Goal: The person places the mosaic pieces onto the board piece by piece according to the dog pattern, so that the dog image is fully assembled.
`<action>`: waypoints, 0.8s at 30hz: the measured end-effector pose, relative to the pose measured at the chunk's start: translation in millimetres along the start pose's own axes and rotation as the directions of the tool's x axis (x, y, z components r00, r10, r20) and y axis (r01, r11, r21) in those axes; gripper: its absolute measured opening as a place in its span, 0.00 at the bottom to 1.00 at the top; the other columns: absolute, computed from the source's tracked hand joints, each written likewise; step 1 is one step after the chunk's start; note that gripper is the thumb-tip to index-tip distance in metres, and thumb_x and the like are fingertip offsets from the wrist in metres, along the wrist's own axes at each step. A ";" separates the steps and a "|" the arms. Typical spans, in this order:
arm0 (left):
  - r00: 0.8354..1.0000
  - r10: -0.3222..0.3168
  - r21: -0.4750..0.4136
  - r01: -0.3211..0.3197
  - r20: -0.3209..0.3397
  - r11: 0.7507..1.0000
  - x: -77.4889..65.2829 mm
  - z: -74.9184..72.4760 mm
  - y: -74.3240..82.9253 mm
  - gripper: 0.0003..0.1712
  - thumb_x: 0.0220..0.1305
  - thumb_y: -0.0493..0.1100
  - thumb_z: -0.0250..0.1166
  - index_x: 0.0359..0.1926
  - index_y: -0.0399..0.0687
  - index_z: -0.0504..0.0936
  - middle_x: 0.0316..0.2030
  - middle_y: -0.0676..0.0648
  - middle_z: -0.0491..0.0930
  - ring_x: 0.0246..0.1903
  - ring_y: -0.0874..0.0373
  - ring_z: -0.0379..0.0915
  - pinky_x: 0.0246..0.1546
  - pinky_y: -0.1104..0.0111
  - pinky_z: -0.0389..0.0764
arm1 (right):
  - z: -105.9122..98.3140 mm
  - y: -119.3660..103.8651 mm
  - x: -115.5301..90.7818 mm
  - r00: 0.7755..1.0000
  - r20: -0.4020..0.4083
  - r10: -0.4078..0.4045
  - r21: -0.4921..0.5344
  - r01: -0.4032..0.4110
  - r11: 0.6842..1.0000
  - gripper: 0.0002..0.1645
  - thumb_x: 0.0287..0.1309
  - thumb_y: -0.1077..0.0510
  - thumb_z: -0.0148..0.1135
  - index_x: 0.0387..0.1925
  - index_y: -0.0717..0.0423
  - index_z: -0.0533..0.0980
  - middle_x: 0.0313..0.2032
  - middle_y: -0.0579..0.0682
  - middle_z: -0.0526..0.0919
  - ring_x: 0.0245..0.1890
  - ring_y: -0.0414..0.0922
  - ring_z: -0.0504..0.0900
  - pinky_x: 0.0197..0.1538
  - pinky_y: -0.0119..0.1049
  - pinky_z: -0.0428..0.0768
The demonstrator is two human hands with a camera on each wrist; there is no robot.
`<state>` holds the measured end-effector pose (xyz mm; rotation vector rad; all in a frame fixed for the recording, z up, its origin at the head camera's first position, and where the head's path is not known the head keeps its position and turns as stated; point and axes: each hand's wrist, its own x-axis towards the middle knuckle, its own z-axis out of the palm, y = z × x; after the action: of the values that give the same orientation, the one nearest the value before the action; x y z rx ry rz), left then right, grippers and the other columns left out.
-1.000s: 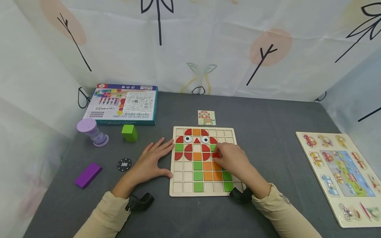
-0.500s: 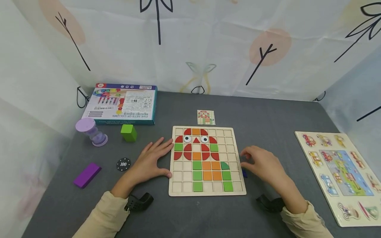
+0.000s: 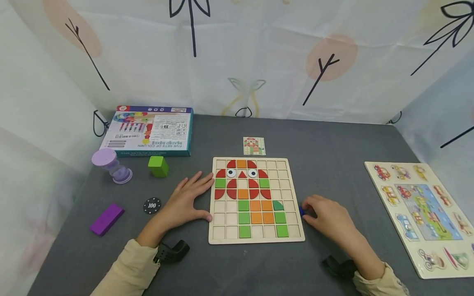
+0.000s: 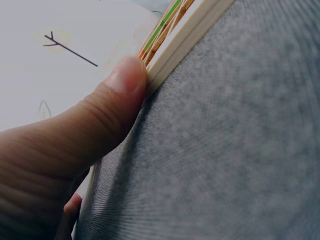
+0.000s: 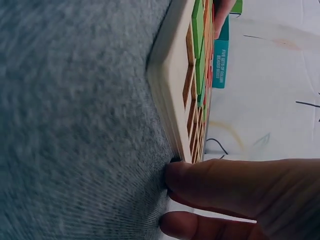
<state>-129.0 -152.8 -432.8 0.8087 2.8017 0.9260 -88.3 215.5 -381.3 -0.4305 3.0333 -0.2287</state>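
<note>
A wooden grid board (image 3: 224, 232) lies on the table, with red, orange, green and eye-marked pieces set in its squares. My left hand (image 3: 181, 207) rests spread at its left edge; fingertips and thumb touch the rim. In the left wrist view the thumb (image 4: 112, 102) presses against the board's side. Just off the right edge, my right hand (image 3: 331, 218) has its thumb and fingers curled at a small blue piece (image 3: 301, 211), pinching it. The fingers partly hide its shape. In the right wrist view, the thumb (image 5: 215, 182) covers most of this piece near the board's side.
A small pattern card (image 3: 254, 146) lies beyond the board. To the left are a box (image 3: 163, 131), a purple hourglass (image 3: 112, 165), a green block (image 3: 158, 166), a purple block (image 3: 106, 220) and a black chip (image 3: 152, 205). A picture puzzle board (image 3: 414, 257) lies far right.
My right hand has left a red piece in the board's right-hand part, moved right off the board, and come down onto the blue piece. The left hand has stayed at the left edge.
</note>
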 end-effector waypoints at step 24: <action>1.000 -0.014 -0.002 0.014 0.002 1.000 0.1 -0.1 1.2 0.59 0.32 0.68 0.67 0.67 0.54 0.55 0.67 0.55 0.50 0.67 0.51 0.37 0.62 0.49 0.37 | -2.7 -10.8 25.4 0.927 -0.086 -0.366 -0.017 0.366 0.931 0.10 0.40 0.62 0.68 0.26 0.46 0.76 0.29 0.39 0.74 0.22 0.34 0.67 0.28 0.31 0.69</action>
<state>-128.5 -151.9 -432.0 0.7886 2.8004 0.9253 -110.0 198.5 -378.2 -1.0142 3.0103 -0.2723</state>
